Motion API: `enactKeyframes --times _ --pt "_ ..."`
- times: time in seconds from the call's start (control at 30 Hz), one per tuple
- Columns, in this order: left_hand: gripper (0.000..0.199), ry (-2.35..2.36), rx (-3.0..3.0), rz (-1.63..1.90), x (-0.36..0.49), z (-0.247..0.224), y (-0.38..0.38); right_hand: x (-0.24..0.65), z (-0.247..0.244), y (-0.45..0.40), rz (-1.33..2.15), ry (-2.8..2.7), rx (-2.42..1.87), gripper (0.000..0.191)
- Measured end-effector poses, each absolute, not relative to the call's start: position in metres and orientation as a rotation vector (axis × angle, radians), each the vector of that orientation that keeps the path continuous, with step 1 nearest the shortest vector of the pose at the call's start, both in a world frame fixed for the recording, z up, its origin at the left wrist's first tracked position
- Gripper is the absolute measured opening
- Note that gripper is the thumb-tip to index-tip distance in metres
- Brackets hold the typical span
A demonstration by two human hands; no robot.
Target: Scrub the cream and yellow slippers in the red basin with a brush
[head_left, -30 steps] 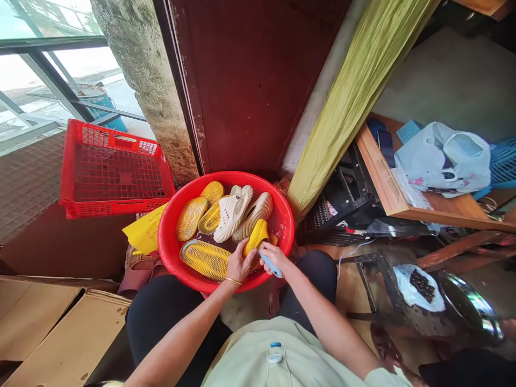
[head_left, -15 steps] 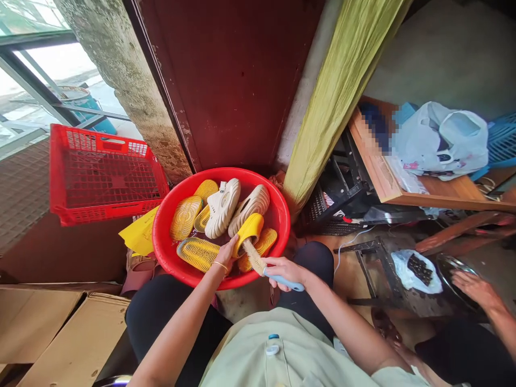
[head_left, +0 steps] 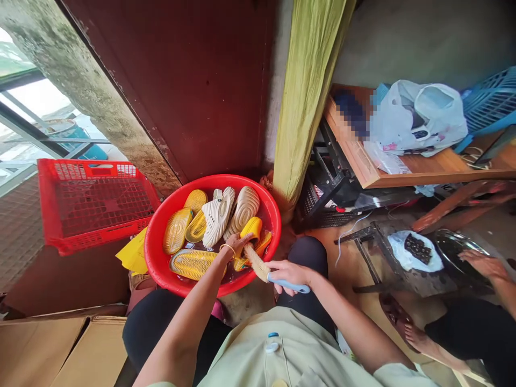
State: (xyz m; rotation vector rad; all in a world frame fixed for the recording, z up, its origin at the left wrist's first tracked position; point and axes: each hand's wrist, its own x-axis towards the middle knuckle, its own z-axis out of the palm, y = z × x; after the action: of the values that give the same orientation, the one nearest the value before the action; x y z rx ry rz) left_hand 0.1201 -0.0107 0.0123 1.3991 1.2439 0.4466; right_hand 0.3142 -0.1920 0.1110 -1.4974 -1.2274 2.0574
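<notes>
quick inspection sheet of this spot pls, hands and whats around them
surface: floor under a red basin holding water
job's things: yellow slipper standing up in the basin, brush with bristles against it, more yellow and cream slippers lying in the water
clutter: red crate, cardboard boxes, white plastic bag on a wooden shelf
hands: left hand reaches to the yellow slipper, right hand grips the brush's blue handle
cables: thin white cable on the floor
surroundings: dark red door, yellow-green cloth, another person's hand at a metal dish
</notes>
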Motion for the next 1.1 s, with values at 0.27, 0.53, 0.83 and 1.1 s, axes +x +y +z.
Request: enactKeyframes --times 0.27,0.53,0.83,1.1 --pt "0.064 1.096 1.239 0.601 0.111 0.032 -0.043 0.354 0.116 -0.197 1.678 -1.09 -1.393 0.079" --pt "0.065 1.052 1.875 1.038 0.067 0.105 -0.008 0.305 0.097 -0.118 1.439 -1.054 -1.3 0.09" --pt "0.097 1.063 2.19 1.097 0.047 0.126 0.014 0.301 0.109 -0.078 1.461 -1.303 -1.132 0.072" --pt "0.081 1.485 2.107 1.085 0.016 0.11 0.052 0.322 0.066 -0.058 1.33 -1.257 -1.328 0.079"
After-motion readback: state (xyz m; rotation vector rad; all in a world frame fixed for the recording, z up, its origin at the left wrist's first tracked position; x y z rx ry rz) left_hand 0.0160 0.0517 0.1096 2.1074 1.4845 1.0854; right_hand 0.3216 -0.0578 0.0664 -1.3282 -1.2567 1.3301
